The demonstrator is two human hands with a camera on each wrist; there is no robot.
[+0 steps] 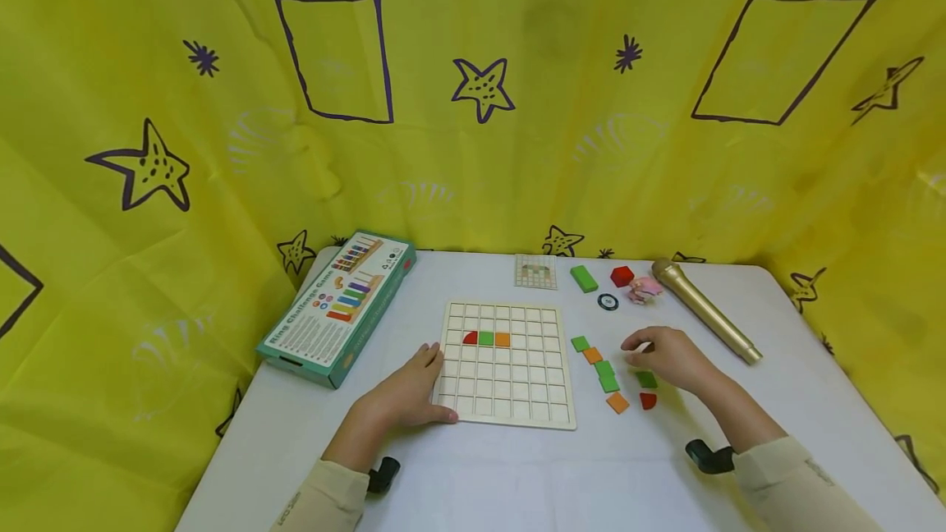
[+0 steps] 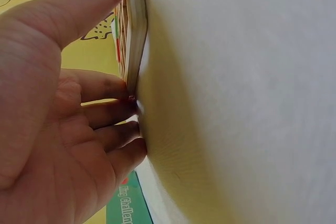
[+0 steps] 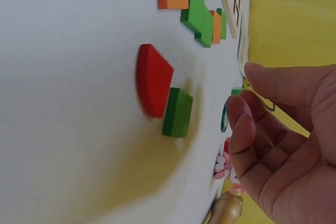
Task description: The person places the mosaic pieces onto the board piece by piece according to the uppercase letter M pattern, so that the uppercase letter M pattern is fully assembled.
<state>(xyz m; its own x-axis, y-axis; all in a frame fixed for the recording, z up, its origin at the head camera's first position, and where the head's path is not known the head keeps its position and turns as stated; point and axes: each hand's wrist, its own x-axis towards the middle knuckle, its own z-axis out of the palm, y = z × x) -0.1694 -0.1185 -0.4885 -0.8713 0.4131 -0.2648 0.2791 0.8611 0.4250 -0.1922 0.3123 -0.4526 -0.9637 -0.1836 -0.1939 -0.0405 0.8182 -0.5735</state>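
Note:
A pale wooden grid board (image 1: 504, 390) lies on the table, with a red quarter-round tile (image 1: 470, 338), a green square tile (image 1: 485, 339) and an orange one (image 1: 502, 340) side by side in one row. My left hand (image 1: 414, 391) rests at the board's near left corner, thumb at the front edge and fingers spread along the left side. To the right, my right hand (image 1: 671, 358) hovers over the table with loosely bent fingers and nothing between them. Just below it lie a loose green tile (image 3: 178, 113) and a red quarter-round tile (image 3: 154, 80).
Several green and orange tiles (image 1: 604, 370) form a slanting line right of the board. Behind are a small pattern card (image 1: 535, 272), green block (image 1: 584, 278), red block (image 1: 622, 276), round token (image 1: 608, 302), pink figure (image 1: 645, 290) and gold microphone (image 1: 705, 310). A game box (image 1: 340, 306) lies left.

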